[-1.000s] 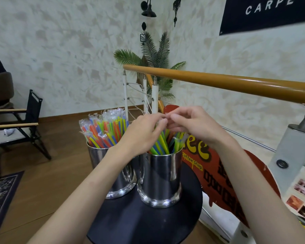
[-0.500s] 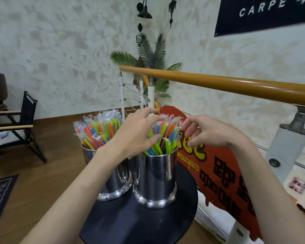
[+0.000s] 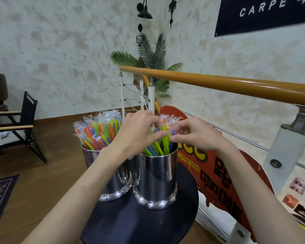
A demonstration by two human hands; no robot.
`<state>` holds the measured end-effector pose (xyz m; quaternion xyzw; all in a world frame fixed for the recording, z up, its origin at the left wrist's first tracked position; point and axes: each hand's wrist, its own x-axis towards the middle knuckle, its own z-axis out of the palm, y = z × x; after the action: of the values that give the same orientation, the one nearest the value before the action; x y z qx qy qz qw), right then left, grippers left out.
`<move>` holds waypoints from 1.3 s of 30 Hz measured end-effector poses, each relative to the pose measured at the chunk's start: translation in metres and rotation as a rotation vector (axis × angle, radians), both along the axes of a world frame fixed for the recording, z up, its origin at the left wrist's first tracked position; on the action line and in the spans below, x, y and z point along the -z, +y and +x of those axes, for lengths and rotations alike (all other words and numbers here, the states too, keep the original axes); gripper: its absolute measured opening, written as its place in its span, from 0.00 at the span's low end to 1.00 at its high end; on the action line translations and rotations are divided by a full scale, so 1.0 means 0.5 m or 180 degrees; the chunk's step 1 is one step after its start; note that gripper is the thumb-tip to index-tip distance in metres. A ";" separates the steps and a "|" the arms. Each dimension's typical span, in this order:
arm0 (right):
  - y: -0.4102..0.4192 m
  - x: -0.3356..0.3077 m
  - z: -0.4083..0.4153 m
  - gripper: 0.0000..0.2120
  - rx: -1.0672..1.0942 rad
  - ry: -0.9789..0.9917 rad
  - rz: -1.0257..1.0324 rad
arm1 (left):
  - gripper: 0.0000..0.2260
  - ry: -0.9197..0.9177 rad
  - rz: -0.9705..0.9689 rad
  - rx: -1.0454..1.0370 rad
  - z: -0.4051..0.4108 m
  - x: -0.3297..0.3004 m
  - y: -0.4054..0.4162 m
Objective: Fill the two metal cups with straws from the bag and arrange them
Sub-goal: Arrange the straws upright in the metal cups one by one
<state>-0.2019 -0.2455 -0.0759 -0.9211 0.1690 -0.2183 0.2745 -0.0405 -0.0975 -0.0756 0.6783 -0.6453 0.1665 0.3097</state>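
Note:
Two shiny metal cups stand side by side on a small round black table (image 3: 123, 224). The left cup (image 3: 113, 180) is packed with wrapped coloured straws (image 3: 99, 131). The right cup (image 3: 157, 176) holds green, blue and yellow wrapped straws (image 3: 158, 147) that lean together. My left hand (image 3: 137, 134) reaches over the right cup and pinches the straws near their tops. My right hand (image 3: 195, 136) comes in from the right, its curled fingertips pinching the same bunch. No bag is in view.
An orange wooden handrail (image 3: 218, 85) on white posts runs behind the table, with a stairwell beyond. A red coffee-shop sign (image 3: 215, 169) leans against the railing right of the table. A black folding chair (image 3: 23, 124) stands on the wooden floor at left.
My right hand moved back left onto the straws of the right cup. My left hand stayed on the bunch, and the straws are drawn closer together.

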 end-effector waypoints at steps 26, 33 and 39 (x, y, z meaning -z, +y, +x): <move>0.012 0.039 0.049 0.04 0.0374 -0.0251 -0.0139 | 0.06 0.0796 0.0402 -0.0382 0.033 0.031 -0.019; 0.033 0.029 0.045 0.06 0.0435 -0.0147 -0.0248 | 0.07 0.0824 0.0401 -0.0308 0.043 0.035 -0.023; 0.052 0.009 0.036 0.06 0.0430 0.0205 -0.0246 | 0.07 0.0851 0.0387 0.0003 0.047 0.029 -0.018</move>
<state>-0.1840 -0.2196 -0.0804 -0.9241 0.2309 -0.2129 0.2178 -0.0170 -0.1066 -0.0901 0.7115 -0.6075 0.0351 0.3513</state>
